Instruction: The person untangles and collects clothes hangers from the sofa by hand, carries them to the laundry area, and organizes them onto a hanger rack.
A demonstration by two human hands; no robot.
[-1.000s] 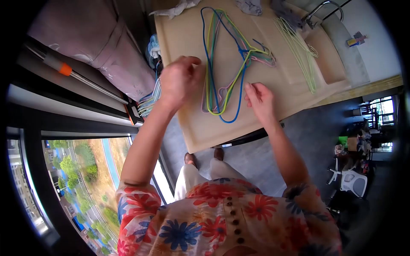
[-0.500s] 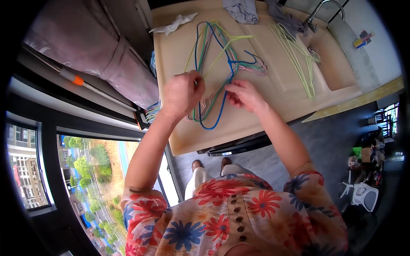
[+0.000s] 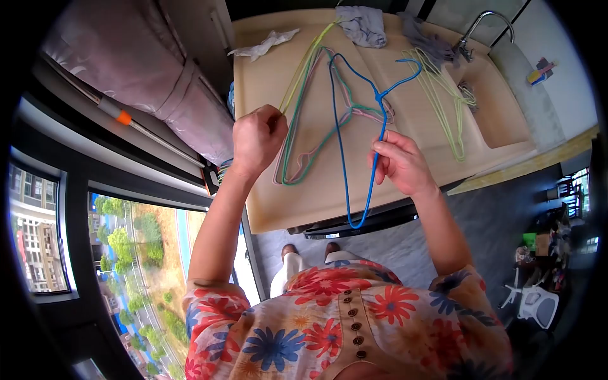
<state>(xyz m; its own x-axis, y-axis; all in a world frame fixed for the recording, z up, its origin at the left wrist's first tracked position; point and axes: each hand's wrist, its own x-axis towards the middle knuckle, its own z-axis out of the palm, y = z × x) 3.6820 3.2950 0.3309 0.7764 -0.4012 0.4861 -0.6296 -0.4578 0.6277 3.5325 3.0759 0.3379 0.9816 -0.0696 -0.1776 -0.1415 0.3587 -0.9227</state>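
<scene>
My right hand (image 3: 403,163) pinches one side of a blue hanger (image 3: 342,166), which is lifted over the counter with its hook pointing up and to the right. My left hand (image 3: 256,138) is closed around a yellow-green hanger (image 3: 303,60), seen nearly edge-on and reaching up toward the grey cloth. Between the hands a green hanger (image 3: 304,170) and a pink hanger (image 3: 277,171) lie overlapped on the beige counter (image 3: 266,212). Their hooks sit partly behind the blue hanger.
Pale green hangers (image 3: 446,114) lie by the sink basin (image 3: 503,111), below the faucet (image 3: 484,25). A grey cloth (image 3: 361,26), a darker cloth (image 3: 425,37) and a crumpled white wrapper (image 3: 269,43) rest along the back. A covered bundle (image 3: 133,76) stands at the left.
My hands have moved apart. The blue hanger has come away from the pile to the right in my right hand, and the yellow-green one has shifted left and turned edge-on in my left.
</scene>
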